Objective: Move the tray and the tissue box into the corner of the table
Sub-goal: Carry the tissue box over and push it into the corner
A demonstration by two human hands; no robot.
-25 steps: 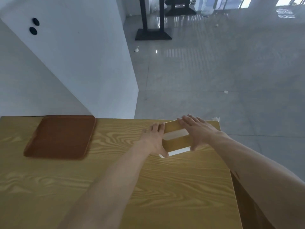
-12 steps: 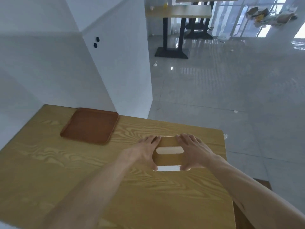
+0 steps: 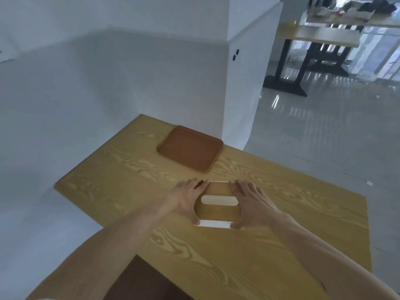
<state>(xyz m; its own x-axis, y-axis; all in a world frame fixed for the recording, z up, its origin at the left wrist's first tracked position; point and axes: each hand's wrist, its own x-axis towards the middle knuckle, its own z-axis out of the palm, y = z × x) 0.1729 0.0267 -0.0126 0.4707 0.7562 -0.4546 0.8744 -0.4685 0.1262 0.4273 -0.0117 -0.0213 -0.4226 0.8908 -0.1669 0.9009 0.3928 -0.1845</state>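
A tissue box (image 3: pixel 217 210) with a wooden lid, a pale oval slot and a white base sits in the middle of the wooden table (image 3: pixel 281 245). My left hand (image 3: pixel 186 199) grips its left end and my right hand (image 3: pixel 251 202) grips its right end, fingers over the lid. An empty reddish-brown tray (image 3: pixel 190 147) lies flat farther back, close to the table's far edge beside the white pillar. It sits apart from the box and both hands.
White walls (image 3: pixel 108 94) border the table's left and far sides, meeting a white pillar (image 3: pixel 240 94) behind the tray. The table's right edge drops to a shiny grey floor (image 3: pixel 324 137). Another table with a black base (image 3: pixel 285 83) stands farther off. A dark brown seat (image 3: pixel 147 282) shows below.
The tissue box, held in both hands, has slid left from the table's right edge toward the middle, nearer the tray. My view has swung left, showing more wall.
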